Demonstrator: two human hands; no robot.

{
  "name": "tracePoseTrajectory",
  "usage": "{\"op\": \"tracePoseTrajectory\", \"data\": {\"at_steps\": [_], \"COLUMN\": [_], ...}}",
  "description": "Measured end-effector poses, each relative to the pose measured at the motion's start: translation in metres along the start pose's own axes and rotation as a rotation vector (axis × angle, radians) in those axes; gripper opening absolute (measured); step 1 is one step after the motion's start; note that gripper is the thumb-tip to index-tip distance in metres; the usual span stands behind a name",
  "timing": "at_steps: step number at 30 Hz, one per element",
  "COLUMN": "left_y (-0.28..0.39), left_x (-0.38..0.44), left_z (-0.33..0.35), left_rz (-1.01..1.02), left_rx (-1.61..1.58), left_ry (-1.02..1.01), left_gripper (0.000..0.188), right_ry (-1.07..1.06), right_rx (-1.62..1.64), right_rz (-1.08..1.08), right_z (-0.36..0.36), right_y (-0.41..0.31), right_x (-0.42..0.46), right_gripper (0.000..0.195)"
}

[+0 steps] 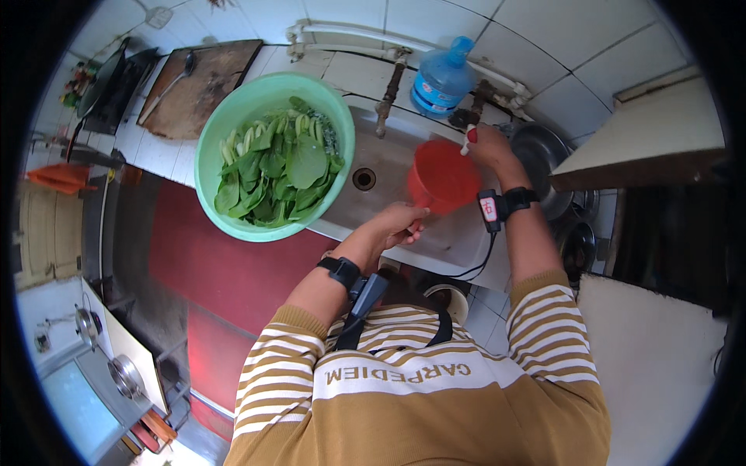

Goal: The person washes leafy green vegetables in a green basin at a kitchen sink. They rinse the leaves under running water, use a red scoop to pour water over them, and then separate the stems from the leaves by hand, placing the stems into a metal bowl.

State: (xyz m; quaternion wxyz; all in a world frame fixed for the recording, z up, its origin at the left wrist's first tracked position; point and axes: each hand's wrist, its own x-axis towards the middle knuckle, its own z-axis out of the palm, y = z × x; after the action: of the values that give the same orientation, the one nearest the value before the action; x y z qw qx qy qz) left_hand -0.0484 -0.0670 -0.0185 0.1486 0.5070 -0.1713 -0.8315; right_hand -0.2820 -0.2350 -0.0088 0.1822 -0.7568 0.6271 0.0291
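My left hand [403,222] grips the handle of a red plastic water dipper [443,177] and holds it over the right part of a white sink basin [373,224]. At the dipper's far right rim, my right hand [492,148] has its fingers around a small white-and-red plastic tap [468,140]. Part of the tap is hidden by the hand. Left of the dipper, a light green plastic basin [205,175] rests across the sink's left edge and the tiled counter. Inside it lie leafy greens [280,163] with pale stalks, in some water.
A rusty faucet [389,96] rises behind the sink, near a blue water jug [444,81]. The drain [364,179] is uncovered. Left is a wooden cutting board [201,87] with a ladle [169,87]. Metal pans [536,154] and a cabinet [641,134] stand close on the right.
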Motion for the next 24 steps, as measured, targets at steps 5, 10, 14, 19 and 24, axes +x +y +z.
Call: {"op": "tracePoseTrajectory", "data": {"at_steps": [5,10,14,19,24], "left_y": [-0.007,-0.013,-0.020,-0.024,-0.023], "left_x": [0.009,0.015,0.015,0.009,0.004], "left_z": [0.006,0.001,0.000,0.004,0.007], "left_rz": [0.015,-0.020,0.001,0.045,0.097], "left_rx": [-0.166,-0.212,-0.220,-0.184,-0.125], "left_ry": [0.036,0.012,-0.011,-0.050,-0.070], "left_gripper": [0.017,0.014,0.015,0.017,0.018], "right_ry": [0.084,0.103,0.107,0.080,0.096], "right_rx": [-0.056,-0.034,-0.042,-0.087,-0.231], "right_rz": [-0.158,-0.280,-0.299,-0.299,-0.215], "right_z": [0.000,-0.002,-0.002,-0.001,0.006], "right_y": [0.009,0.017,0.018,0.016,0.009], "right_x": [-0.006,-0.009,-0.011,-0.008,-0.006], "right_gripper": [0.034,0.035,0.037,0.033,0.027]}}
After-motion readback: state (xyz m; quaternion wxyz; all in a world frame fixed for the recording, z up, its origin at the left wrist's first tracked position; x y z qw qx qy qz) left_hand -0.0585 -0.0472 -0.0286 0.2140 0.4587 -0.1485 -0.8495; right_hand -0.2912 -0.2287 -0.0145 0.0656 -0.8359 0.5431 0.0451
